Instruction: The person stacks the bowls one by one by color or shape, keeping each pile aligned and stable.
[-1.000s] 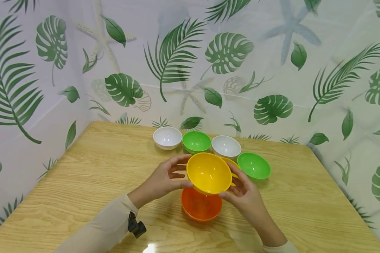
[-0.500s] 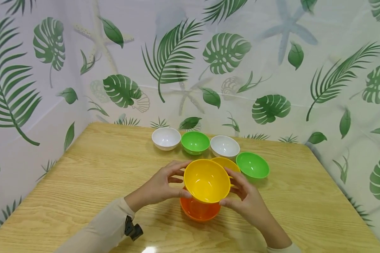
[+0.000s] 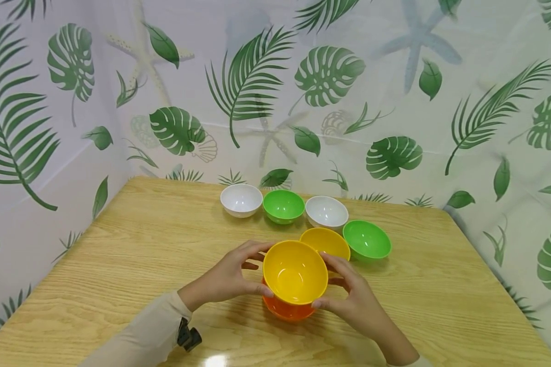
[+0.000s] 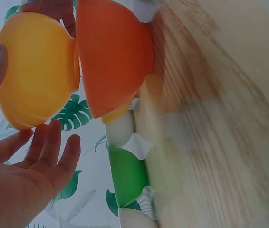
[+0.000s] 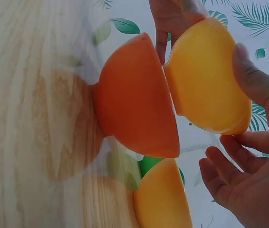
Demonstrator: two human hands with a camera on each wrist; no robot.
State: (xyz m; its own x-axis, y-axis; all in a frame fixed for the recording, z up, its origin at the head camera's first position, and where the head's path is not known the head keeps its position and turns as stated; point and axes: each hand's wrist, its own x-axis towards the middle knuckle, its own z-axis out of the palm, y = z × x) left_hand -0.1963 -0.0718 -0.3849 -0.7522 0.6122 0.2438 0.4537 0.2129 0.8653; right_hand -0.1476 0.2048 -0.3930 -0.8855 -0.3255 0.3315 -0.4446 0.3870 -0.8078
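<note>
From the head camera, we are gripping the front yellow bowl [image 3: 295,275] between thumbs and fingers, the left hand [image 3: 225,275] and the right hand [image 3: 355,293] clamping opposite sides. We are holding it lower than a second ago, and it is now hiding more of the orange bowl [image 3: 288,311]. The rear yellow bowl [image 3: 328,240] is showing more fully; two white bowls [image 3: 241,201] and two green bowls [image 3: 366,239] are staying put on the table [image 3: 142,244].

From the left wrist, we are seeing the held bowl's base poised just above the orange rim.

From the right wrist, a thin gap is showing there; the rear yellow bowl is standing near the orange one.
</note>
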